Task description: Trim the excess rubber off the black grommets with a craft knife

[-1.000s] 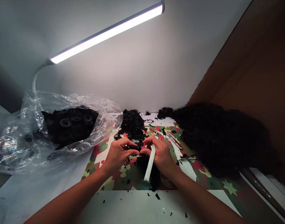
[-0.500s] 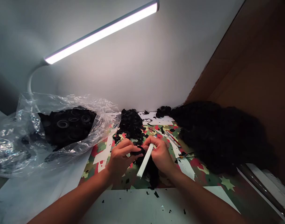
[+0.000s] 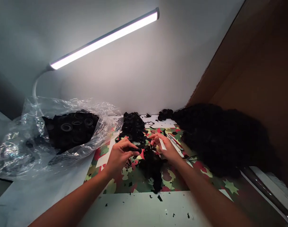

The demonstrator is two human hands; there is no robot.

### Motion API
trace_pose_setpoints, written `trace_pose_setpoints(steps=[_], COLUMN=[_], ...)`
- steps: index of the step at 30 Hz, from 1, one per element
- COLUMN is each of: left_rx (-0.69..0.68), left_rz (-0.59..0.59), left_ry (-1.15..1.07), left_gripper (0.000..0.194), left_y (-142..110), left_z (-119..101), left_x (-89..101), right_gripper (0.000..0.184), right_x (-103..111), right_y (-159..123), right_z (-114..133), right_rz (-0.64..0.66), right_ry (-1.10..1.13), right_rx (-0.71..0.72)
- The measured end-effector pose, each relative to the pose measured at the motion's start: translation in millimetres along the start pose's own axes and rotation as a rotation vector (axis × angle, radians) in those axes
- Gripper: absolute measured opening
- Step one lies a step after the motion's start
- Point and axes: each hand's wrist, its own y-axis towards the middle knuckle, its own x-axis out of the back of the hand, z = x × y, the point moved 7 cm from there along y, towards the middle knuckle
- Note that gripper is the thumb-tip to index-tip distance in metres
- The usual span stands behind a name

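Observation:
My left hand [image 3: 120, 155] pinches a small black rubber-like part [image 3: 137, 150] between thumb and fingers. Just to its right, my right hand [image 3: 166, 149] is closed around a white flat stick-like handle [image 3: 162, 144]; the far end of it is hidden by the fingers. A dark scrap [image 3: 148, 139] shows by the right fingertips, though I cannot tell whether they grip it. Below and between both hands lies a heap of black trimmings [image 3: 152, 165] on a camouflage-patterned sheet [image 3: 141, 188]. Another pile of black scraps [image 3: 133, 124] sits beyond the hands.
At left, a clear plastic bag [image 3: 14, 157] holds black ring-shaped parts [image 3: 66, 127]. A large black heap [image 3: 219, 138] fills the right, against cardboard [image 3: 252, 78]. A red slender tool [image 3: 177, 142] lies right of my right hand. A lit lamp [image 3: 106, 39] hangs above.
My right hand has moved slightly away from the left, and the white handle has tilted, showing much shorter. The left hand still holds its black part. The view has shifted a little.

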Motion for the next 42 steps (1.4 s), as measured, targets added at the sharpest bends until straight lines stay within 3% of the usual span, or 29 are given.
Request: trace_pose_setpoints(steps=[4,9,12,16,31,37,40,42], left_rx=[0.178,0.342,0.381,0.371,0.433,0.501,0.51,0.524], left_rz=[0.035,0.091,0.102,0.101,0.106,0.128,0.122,0.122], left_ry=[-0.119,-0.247,-0.255,-0.282,-0.301,-0.322,-0.345,-0.367], left_gripper=[0.013,0.014,0.016,0.017,0.022,0.026,0.027,0.027], left_y=[1,-3,-3,-2,-3,-7,-7,-7], left_z=[13,18,20,19,20,27,29,29], left_x=[-1.4,-9.0,-9.4,-8.9,-10.9,-14.3,-14.2,-14.8], right_gripper=[0.054,0.025,0.011,0.011,0.012,0.023,0.025,0.024], right_x=[-10,-23,-28,-37,-44,-53,-52,-48], right_y=[-18,-39,-42,-46,-51,-56,-54,-49], right_z=[23,51,52,55,62,59,55,50], right_rz=[-0.013,-0.032,-0.021,0.068,0.114,0.038,0.008,0.018], right_ry=[-0.173,-0.353,-0.318,-0.291,-0.419,-0.569,-0.533,-0.427], right_rx=[0.169,0.395,0.397,0.494,0.578,0.672,0.611,0.454])
